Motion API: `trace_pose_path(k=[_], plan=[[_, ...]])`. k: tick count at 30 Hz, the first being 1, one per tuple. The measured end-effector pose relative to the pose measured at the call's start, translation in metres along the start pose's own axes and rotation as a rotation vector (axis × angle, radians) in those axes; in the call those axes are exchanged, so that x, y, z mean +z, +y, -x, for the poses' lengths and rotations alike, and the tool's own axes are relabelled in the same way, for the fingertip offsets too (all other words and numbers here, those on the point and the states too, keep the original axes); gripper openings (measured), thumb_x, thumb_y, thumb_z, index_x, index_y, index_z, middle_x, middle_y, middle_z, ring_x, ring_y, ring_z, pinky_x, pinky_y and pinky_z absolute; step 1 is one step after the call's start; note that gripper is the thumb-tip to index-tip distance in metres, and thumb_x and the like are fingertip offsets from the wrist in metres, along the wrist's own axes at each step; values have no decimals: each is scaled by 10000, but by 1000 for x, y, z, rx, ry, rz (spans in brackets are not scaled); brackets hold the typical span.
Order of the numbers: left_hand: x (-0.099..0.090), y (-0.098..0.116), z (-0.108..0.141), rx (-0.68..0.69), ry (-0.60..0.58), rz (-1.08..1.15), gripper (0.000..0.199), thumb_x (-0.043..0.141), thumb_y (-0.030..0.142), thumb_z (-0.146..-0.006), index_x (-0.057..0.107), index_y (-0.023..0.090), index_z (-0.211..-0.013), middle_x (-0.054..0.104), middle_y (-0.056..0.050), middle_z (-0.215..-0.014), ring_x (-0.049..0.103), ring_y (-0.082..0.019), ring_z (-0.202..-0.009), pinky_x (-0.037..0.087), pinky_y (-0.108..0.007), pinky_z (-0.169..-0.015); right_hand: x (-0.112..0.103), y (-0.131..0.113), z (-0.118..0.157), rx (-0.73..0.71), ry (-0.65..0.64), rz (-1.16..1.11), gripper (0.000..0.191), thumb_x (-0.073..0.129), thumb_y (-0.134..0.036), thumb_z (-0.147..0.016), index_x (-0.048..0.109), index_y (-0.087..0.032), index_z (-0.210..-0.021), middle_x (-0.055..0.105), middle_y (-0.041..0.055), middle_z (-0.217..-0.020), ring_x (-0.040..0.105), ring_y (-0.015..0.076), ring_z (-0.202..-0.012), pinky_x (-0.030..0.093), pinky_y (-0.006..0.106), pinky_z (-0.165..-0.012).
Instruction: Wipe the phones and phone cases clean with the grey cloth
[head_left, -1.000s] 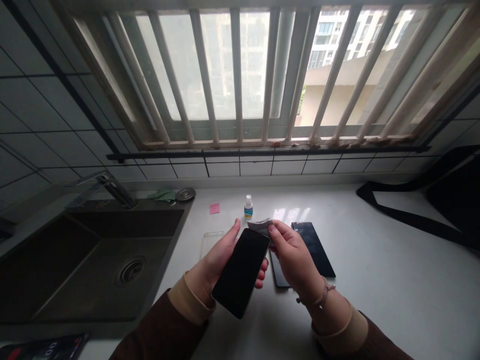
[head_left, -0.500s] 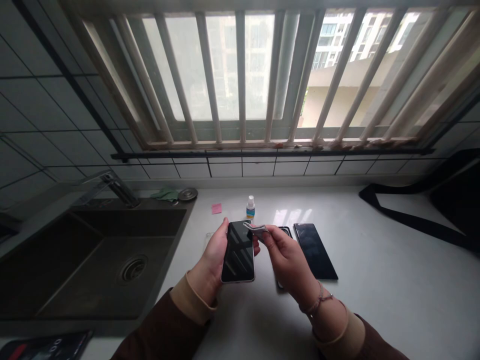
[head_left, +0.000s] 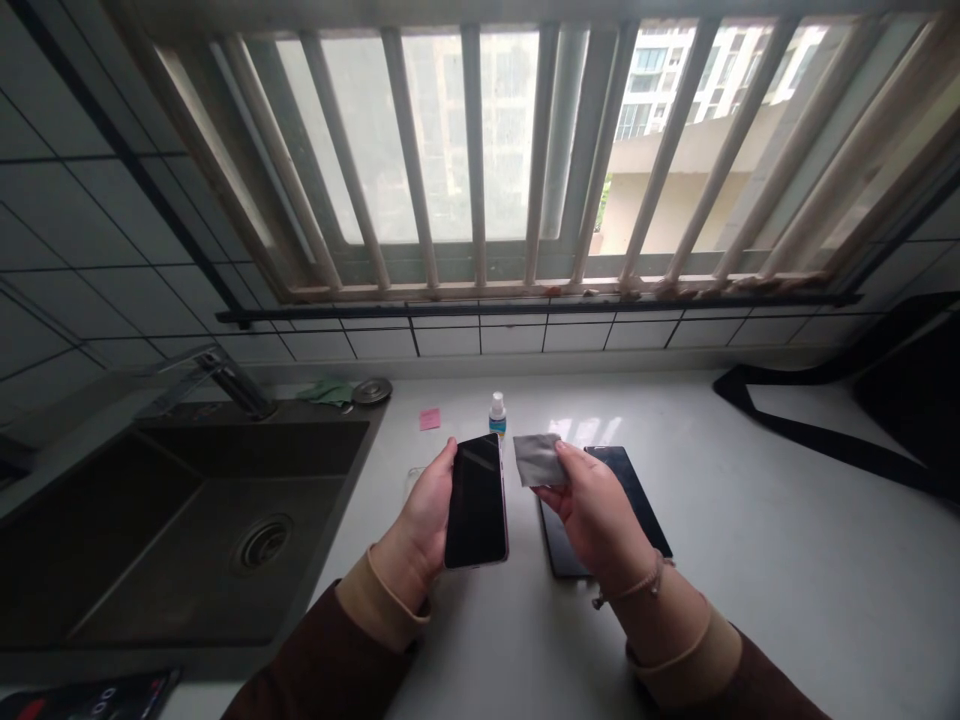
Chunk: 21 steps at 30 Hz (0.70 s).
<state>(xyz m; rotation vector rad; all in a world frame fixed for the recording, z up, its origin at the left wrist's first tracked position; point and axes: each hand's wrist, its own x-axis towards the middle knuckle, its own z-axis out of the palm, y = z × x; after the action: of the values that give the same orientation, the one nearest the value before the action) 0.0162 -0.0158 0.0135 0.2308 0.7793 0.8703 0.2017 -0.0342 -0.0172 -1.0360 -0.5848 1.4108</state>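
Phone (head_left: 476, 505) at centre frame could slip if my left hand (head_left: 422, 520), thumb on 1 edge, other fingers hidden, loosens; my right hand (head_left: 602, 515) pinches a grey cloth (head_left: 536, 461).

Head camera: single view, facing forward and down.
Viewpoint close above bare left hand (head_left: 426, 512) and bare right hand (head_left: 598, 508); pale metal-barred window (head_left: 478, 170) at 12 o'clock, dark-grey rectangular sink (head_left: 187, 540) at 8, smooth white countertop (head_left: 787, 560) at 4.

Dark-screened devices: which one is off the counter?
The phone in the left hand; the other two lie on the counter, partly behind the right hand.
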Motion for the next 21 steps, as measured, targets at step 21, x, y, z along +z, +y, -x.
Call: trace_pose_path(k=[21], plan=[[10, -10, -1, 136, 131, 110, 488, 429, 445, -1099, 733, 72, -1015, 777, -144, -826, 750, -231, -684, 613, -333, -704, 1, 11, 12, -814, -355, 953, 393, 528, -239, -1091, 660, -326, -1451, 748, 23, -1366, 765, 253, -1188, 644, 380, -986]])
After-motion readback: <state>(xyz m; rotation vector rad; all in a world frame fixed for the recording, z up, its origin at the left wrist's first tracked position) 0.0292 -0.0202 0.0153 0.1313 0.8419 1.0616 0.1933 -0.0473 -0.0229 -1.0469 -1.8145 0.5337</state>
